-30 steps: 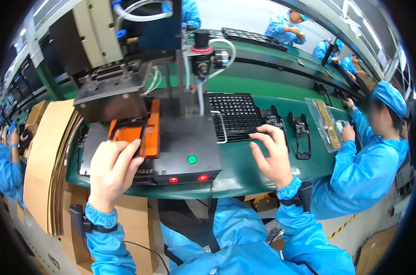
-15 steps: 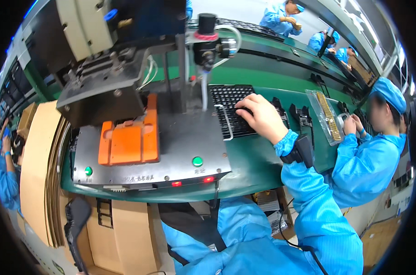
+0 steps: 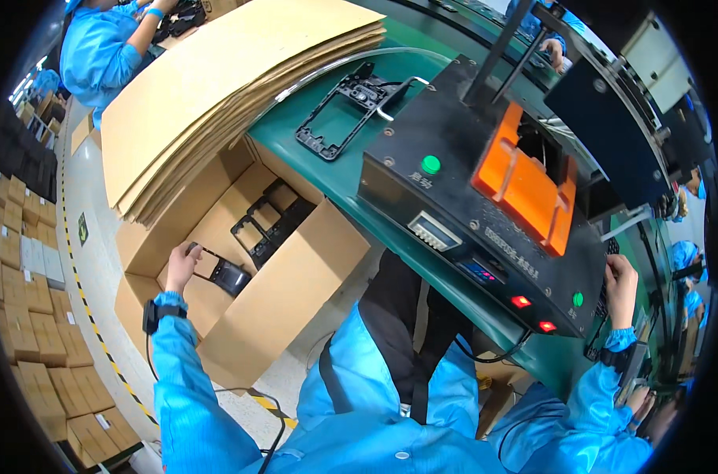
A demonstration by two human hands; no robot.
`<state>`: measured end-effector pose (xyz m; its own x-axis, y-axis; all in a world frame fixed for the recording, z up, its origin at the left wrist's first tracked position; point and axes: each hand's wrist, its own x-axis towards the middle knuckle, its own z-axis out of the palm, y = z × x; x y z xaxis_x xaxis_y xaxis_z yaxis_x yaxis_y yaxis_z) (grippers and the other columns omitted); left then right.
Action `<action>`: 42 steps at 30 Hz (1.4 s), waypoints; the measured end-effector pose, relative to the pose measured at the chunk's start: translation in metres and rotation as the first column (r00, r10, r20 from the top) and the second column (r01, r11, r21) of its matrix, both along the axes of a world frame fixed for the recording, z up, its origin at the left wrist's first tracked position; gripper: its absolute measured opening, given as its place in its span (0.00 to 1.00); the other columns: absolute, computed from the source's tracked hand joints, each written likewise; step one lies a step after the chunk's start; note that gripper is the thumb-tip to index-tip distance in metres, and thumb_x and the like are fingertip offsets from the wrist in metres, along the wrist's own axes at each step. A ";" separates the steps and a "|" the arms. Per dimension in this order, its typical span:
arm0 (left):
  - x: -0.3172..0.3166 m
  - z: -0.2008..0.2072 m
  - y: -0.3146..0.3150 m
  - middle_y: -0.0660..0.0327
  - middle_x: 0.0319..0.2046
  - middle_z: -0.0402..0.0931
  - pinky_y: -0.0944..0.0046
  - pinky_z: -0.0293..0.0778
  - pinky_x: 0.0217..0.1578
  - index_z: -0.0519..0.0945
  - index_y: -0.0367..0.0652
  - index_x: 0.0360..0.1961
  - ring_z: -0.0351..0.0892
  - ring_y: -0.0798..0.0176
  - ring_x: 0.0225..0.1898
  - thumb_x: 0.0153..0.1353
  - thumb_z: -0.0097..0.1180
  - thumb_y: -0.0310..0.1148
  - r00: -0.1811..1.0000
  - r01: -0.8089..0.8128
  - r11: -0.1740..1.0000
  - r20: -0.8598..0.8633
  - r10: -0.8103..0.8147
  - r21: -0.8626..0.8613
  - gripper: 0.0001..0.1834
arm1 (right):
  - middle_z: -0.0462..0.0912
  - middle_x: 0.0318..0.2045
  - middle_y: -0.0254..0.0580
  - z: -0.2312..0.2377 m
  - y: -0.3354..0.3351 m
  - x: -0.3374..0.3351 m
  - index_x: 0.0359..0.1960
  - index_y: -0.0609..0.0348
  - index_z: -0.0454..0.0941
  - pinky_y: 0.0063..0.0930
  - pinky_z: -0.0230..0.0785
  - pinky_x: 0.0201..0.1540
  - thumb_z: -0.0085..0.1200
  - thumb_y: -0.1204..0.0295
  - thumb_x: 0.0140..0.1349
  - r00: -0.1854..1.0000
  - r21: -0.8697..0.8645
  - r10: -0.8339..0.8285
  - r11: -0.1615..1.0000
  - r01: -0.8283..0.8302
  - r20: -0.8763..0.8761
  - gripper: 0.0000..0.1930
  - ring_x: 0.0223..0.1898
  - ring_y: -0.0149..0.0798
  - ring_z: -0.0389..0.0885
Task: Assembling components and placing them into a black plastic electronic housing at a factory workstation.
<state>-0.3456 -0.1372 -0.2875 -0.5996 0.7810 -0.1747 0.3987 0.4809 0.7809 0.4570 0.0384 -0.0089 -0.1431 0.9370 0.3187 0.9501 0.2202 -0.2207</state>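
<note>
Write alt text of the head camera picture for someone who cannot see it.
A person in a blue coat lowers their left hand, gripping a black plastic frame, into an open cardboard box on the floor. Their right hand rests beside a black machine with an orange fixture on a green bench.

Pale floor [image 3: 90, 237] with striped tape, green workbench [image 3: 327, 170], stacked cartons [image 3: 27, 276]

Blue coat sleeves, black left wrist strap [image 3: 155, 313] (corded).

Just one view here, a head-worn fisheye looking steeply down and tilted left, so the green desk [image 3: 335, 170] edge runs diagonally. It sits close above the open cardboard box [image 3: 280, 268] beside the desk's near edge, with straight lines bending near the rim.
</note>
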 end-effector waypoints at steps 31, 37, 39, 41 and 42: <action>0.222 0.213 0.182 0.52 0.41 0.78 0.54 0.73 0.48 0.79 0.38 0.40 0.78 0.48 0.44 0.60 0.58 0.26 0.515 0.693 0.590 -0.857 -0.003 0.414 0.08 | 0.78 0.29 0.37 0.012 -0.103 -0.016 0.36 0.67 0.75 0.23 0.69 0.39 0.55 0.76 0.66 0.947 -0.002 -0.174 0.984 0.180 -0.269 0.05 0.33 0.27 0.75; 0.154 0.247 0.027 0.53 0.41 0.72 0.66 0.70 0.46 0.77 0.32 0.47 0.75 0.56 0.44 0.68 0.48 0.21 0.734 0.448 0.813 -0.673 -0.096 0.372 0.09 | 0.75 0.34 0.34 0.002 -0.149 0.008 0.39 0.65 0.73 0.19 0.64 0.44 0.49 0.77 0.71 0.893 0.062 -0.198 0.968 0.243 -0.403 0.04 0.37 0.26 0.71; 0.108 0.232 -0.027 0.55 0.42 0.70 0.67 0.69 0.46 0.77 0.31 0.46 0.73 0.60 0.44 0.70 0.46 0.22 0.890 0.270 0.921 -0.438 -0.128 0.280 0.09 | 0.74 0.38 0.35 0.001 -0.155 0.008 0.40 0.65 0.72 0.18 0.62 0.48 0.48 0.77 0.72 0.897 0.054 -0.179 0.974 0.219 -0.405 0.03 0.41 0.26 0.70; 0.058 0.209 -0.065 0.54 0.42 0.70 0.65 0.69 0.47 0.77 0.32 0.46 0.73 0.57 0.44 0.70 0.46 0.23 0.854 0.279 0.953 -0.484 -0.189 0.119 0.09 | 0.74 0.39 0.35 -0.008 -0.157 0.009 0.41 0.65 0.72 0.17 0.62 0.48 0.47 0.77 0.72 0.893 0.061 -0.190 0.970 0.234 -0.408 0.03 0.41 0.26 0.69; 0.039 0.192 -0.079 0.53 0.42 0.70 0.63 0.69 0.47 0.77 0.32 0.46 0.73 0.55 0.43 0.70 0.47 0.24 0.819 0.286 0.958 -0.514 -0.257 -0.023 0.09 | 0.74 0.39 0.35 -0.011 -0.154 0.009 0.41 0.65 0.72 0.17 0.62 0.48 0.47 0.77 0.72 0.897 0.044 -0.183 0.975 0.218 -0.402 0.03 0.41 0.26 0.69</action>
<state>-0.3068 -0.2162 -0.0953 -0.3545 0.9245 0.1401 0.8529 0.2582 0.4538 0.4655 -0.1154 -0.0194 0.1986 0.8992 0.3899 0.8157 0.0689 -0.5744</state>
